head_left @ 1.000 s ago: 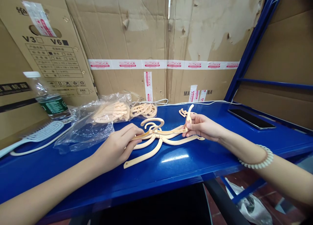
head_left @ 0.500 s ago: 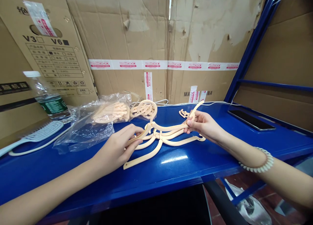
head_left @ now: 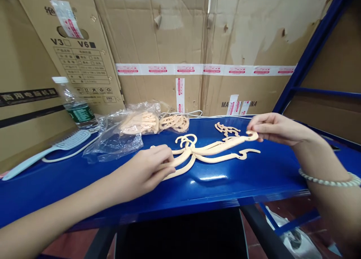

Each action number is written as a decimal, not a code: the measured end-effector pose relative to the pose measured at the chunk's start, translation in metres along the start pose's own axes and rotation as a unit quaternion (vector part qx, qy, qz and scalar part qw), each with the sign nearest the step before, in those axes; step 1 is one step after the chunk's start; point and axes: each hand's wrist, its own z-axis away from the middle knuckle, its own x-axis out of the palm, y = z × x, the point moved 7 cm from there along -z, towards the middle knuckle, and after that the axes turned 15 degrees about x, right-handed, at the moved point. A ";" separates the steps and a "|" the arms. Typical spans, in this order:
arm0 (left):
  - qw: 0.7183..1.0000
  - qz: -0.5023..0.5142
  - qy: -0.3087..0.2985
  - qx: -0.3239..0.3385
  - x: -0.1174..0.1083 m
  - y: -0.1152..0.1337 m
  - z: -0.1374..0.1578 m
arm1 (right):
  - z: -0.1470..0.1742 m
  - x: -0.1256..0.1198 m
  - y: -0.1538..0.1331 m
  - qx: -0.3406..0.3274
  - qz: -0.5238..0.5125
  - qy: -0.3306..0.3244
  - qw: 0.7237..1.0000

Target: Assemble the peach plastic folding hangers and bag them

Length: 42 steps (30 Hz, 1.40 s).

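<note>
A cream plastic hanger (head_left: pixel 216 150) lies stretched between my two hands, low over the blue table. My left hand (head_left: pixel 156 165) is closed around its left arm, the fingers hiding the end. At the far right tip, the fingers of my right hand (head_left: pixel 276 129) are pinched against the notched end. Beneath and beside it rests another cream hanger (head_left: pixel 217 159) with a hooked right end on the table. Curled hook parts (head_left: pixel 186 139) stand up behind the middle. Small cream pieces (head_left: pixel 227 130) lie in a loose pile behind the right side.
Clear plastic bags (head_left: pixel 113 138) with cream parts (head_left: pixel 139 123) lie at the back left. A pale blue hairbrush (head_left: pixel 69 140) and a water bottle (head_left: pixel 79 108) are farther left. Cardboard (head_left: pixel 158 37) walls the back; a phone (head_left: pixel 334 147) is partly hidden behind my right wrist.
My right hand has moved right, to the tip of the hanger's arm. The hanger's hook has gone from upright to lower, and the hanger sits flatter. The view has shifted left.
</note>
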 end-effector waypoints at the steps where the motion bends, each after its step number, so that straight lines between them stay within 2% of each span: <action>1: 1.000 -0.013 -0.015 0.012 0.003 0.005 0.001 | 0.003 0.001 0.004 0.010 0.035 -0.040 0.999; 3: 0.998 -0.043 -0.040 0.035 0.012 0.013 0.004 | 0.010 0.010 0.014 0.029 0.091 -0.126 0.987; 4: 0.996 -0.060 -0.050 0.048 0.016 0.016 0.004 | 0.013 0.014 0.019 0.029 0.125 -0.142 0.981; 7: 0.991 -0.094 -0.073 0.069 0.026 0.022 0.006 | 0.016 0.025 0.031 0.028 0.204 -0.136 0.969; 12: 0.989 -0.123 -0.067 0.056 0.030 0.015 0.007 | 0.017 0.024 0.038 0.004 0.262 -0.023 0.965; 16: 0.972 -0.222 -0.024 0.069 0.029 0.022 0.011 | 0.037 0.026 0.019 -0.059 0.288 0.130 0.947; 18: 0.954 -0.291 0.019 0.072 0.029 0.036 0.016 | 0.054 0.043 0.008 -0.101 0.296 0.163 0.936; 20: 0.937 -0.333 0.062 0.080 0.032 0.056 0.022 | 0.071 0.074 0.002 -0.140 0.320 0.145 0.926; 22: 0.931 -0.341 0.095 0.083 0.040 0.074 0.027 | 0.088 0.104 0.001 -0.162 0.381 0.145 0.899; 25: 0.926 -0.352 0.107 0.089 0.056 0.089 0.028 | 0.105 0.141 0.007 -0.186 0.463 0.130 0.857; 27: 0.924 -0.355 0.114 0.084 0.065 0.090 0.026 | 0.107 0.155 0.013 -0.188 0.496 0.102 0.841; 29: 0.927 -0.350 0.112 0.068 0.071 0.086 0.023 | 0.101 0.157 0.018 -0.174 0.510 0.082 0.838; 32: 0.939 -0.326 0.098 0.038 0.073 0.077 0.017 | 0.083 0.149 0.022 -0.137 0.510 0.054 0.848; 37: 0.964 -0.253 0.076 -0.036 0.067 0.061 0.014 | 0.060 0.148 0.019 -0.105 0.491 0.016 0.864; 42: 0.969 -0.228 0.066 -0.068 0.057 0.052 0.014 | 0.055 0.158 0.013 -0.089 0.479 0.010 0.873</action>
